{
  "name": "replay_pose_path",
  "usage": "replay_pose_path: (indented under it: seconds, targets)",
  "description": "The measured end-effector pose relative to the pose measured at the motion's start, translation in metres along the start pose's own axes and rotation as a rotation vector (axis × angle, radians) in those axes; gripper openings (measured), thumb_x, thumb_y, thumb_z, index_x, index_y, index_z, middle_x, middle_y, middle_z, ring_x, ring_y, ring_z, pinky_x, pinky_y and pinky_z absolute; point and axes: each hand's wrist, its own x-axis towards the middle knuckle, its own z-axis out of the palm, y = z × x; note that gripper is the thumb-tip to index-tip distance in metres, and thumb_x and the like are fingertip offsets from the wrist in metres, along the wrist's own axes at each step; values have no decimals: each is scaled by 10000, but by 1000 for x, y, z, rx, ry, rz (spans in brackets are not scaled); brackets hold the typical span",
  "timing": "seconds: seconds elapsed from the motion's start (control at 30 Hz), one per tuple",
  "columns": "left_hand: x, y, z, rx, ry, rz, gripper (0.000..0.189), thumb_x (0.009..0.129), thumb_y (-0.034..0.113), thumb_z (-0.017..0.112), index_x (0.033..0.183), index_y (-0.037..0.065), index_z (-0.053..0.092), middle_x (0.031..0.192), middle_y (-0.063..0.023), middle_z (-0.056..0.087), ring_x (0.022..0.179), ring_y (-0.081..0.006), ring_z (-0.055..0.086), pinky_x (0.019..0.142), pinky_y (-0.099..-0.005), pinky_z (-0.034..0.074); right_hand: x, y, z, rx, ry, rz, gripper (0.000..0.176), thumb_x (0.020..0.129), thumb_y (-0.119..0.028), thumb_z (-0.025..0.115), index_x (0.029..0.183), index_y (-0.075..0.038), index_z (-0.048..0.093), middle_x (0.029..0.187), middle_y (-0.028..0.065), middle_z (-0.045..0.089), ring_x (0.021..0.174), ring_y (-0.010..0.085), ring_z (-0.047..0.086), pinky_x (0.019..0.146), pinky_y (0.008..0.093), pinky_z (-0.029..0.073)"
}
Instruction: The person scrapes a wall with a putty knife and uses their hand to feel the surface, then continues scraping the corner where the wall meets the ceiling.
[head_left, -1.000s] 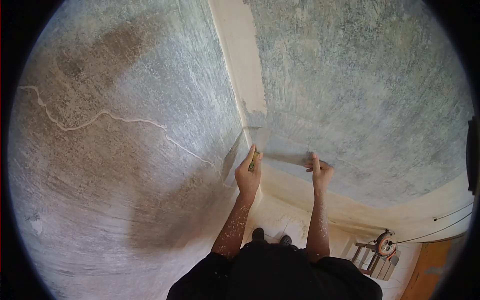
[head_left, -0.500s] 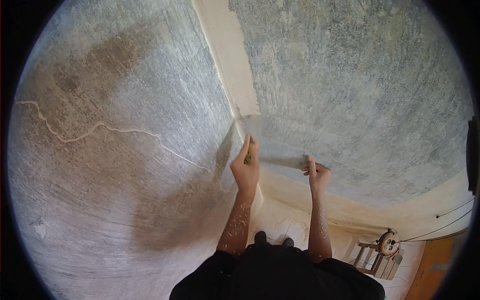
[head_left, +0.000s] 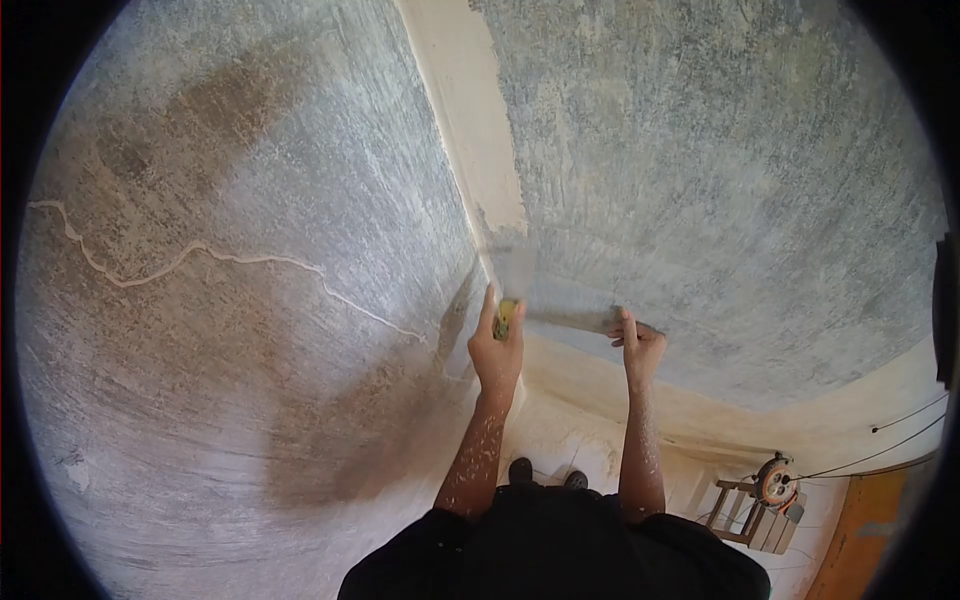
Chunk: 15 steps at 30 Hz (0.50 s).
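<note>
Near the wall corner, my left hand (head_left: pixel 498 335) is closed on the yellow-green handle of a scraper (head_left: pixel 508 309). The scraper's thin, blurred blade points up beside the pale strip (head_left: pixel 470 110) along the corner. Farther right, in front of the right-hand wall (head_left: pixel 700 180), my right hand (head_left: pixel 637 340) has its thumb raised and its fingers bent. What it holds, if anything, is too small to make out. White specks cover both forearms.
The left-hand wall (head_left: pixel 340 180) has a pale wavy line (head_left: pixel 240 259) across it. At lower right, an orange-and-grey cable reel (head_left: pixel 776 485) is on a wooden stool (head_left: pixel 768 530), with cables running right. An orange panel (head_left: pixel 855 535) stands beyond. My feet are on the floor below.
My left hand has moved slightly down and right, and more of the scraper's handle shows. My right hand has shifted a little to the right.
</note>
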Motion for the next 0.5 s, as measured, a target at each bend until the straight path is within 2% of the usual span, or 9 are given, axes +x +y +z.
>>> replay_pose_path:
  seconds: [0.1,0.2,0.3,0.4,0.5]
  targets:
    - [1,-14,4,35,-60,-34,351,907,303,695,973,-40,664,684,-93,595,626,-125,525,590,-287,448,1,10,3,-5,1,3,412,915,-290,676,731,75,722,611,123,682,521,137,644,493,278,533]
    - [20,18,-5,11,-20,0,373,900,321,701,829,-37,624,614,-64,536,577,-115,468,541,-294,409,-1,7,3,-2,11,9,407,914,-287,677,728,72,723,603,116,679,519,135,640,491,276,531]
    - [8,-3,2,13,-29,-11,365,903,312,700,803,-31,626,590,-49,505,576,-100,441,532,-295,394,3,4,3,-25,15,7,400,914,-281,677,724,68,724,600,113,677,518,132,637,490,272,527]
    - [-9,-31,15,-15,12,74,349,911,284,691,772,-26,612,586,-32,472,586,-84,408,526,-290,379,4,2,5,-16,27,11,397,912,-275,680,713,65,723,597,114,675,518,129,635,490,268,524]
    - [21,35,6,-114,49,52,308,914,248,686,788,-27,629,585,-22,445,597,-66,386,521,-284,372,-3,-1,3,-27,21,27,399,910,-275,682,702,63,721,594,115,674,516,126,633,491,267,523]
